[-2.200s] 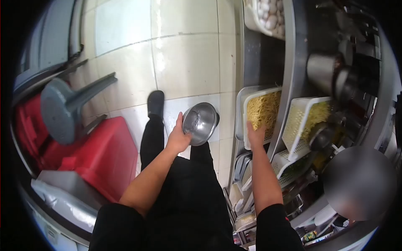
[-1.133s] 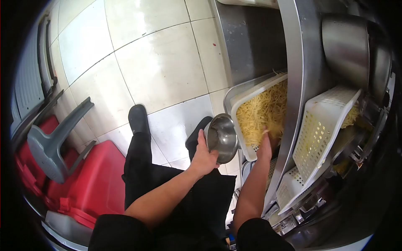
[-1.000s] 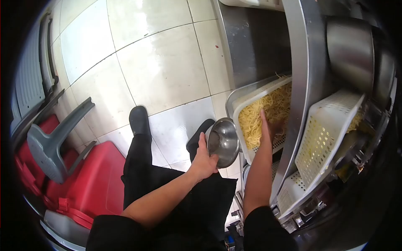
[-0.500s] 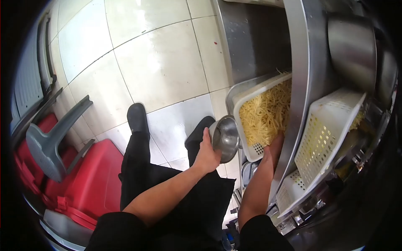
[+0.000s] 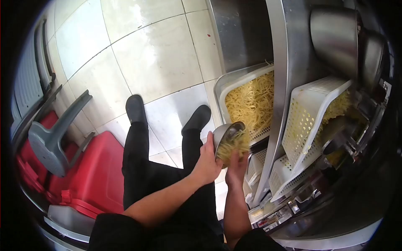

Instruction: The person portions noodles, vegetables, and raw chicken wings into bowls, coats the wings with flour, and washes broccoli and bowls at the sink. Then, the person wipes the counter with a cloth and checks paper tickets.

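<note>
A steel bowl [image 5: 220, 134] is gripped at its outer side by my left hand [image 5: 206, 164]. The bowl is tilted, with its mouth toward the right. Yellow noodles [image 5: 234, 146] lie in its mouth and hang over the rim. My right hand [image 5: 237, 166] is closed on the lower part of these noodles, right beside the bowl. Just beyond, a white perforated basket [image 5: 223, 93] stands in a tray on the lower steel shelf and holds a large heap of the same noodles.
Another white perforated basket [image 5: 298, 125] with yellow food stands on the upper counter [image 5: 278, 50], near steel pots [image 5: 333, 37]. A red bin [image 5: 98, 175] and a grey plastic object [image 5: 52, 140] are at the left, over the tiled floor [image 5: 155, 54].
My right hand has come out of the noodle basket with noodles and moved left to the bowl. The bowl has tipped, and noodles now show in its mouth.
</note>
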